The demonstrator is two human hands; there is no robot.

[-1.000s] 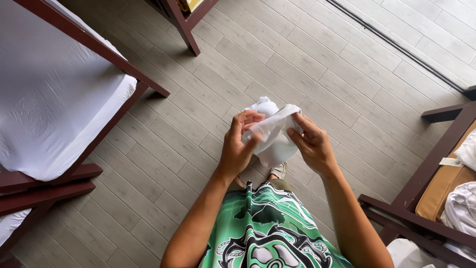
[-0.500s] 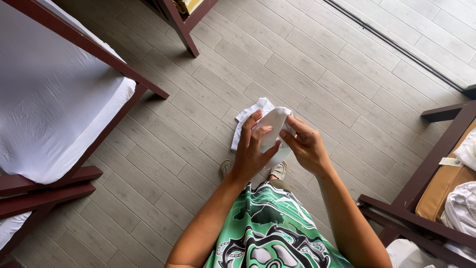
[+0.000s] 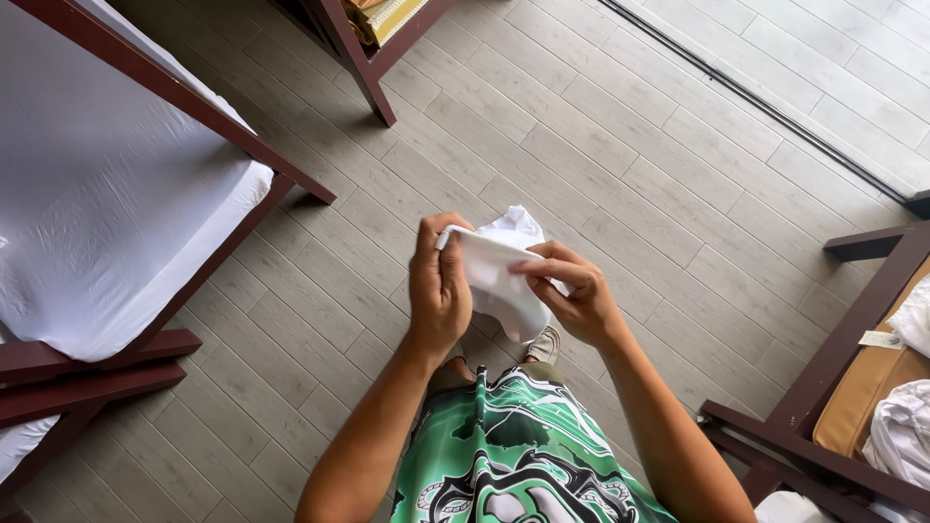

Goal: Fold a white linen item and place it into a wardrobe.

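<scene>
Both hands grip a white cloth point(image 3: 499, 276) at frame centre, above the grey plank floor point(image 3: 620, 145). The left hand point(image 3: 438, 286) pinches its upper-left corner; the right hand point(image 3: 573, 291) pinches the right edge. The cloth's long axis runs between them, slanting down-right.

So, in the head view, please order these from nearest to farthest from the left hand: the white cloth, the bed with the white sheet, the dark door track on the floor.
1. White cloth: pinched in the left hand, touching it.
2. Bed with the white sheet: to the left, across bare floor.
3. Dark door track: top right, clearly farthest.
</scene>
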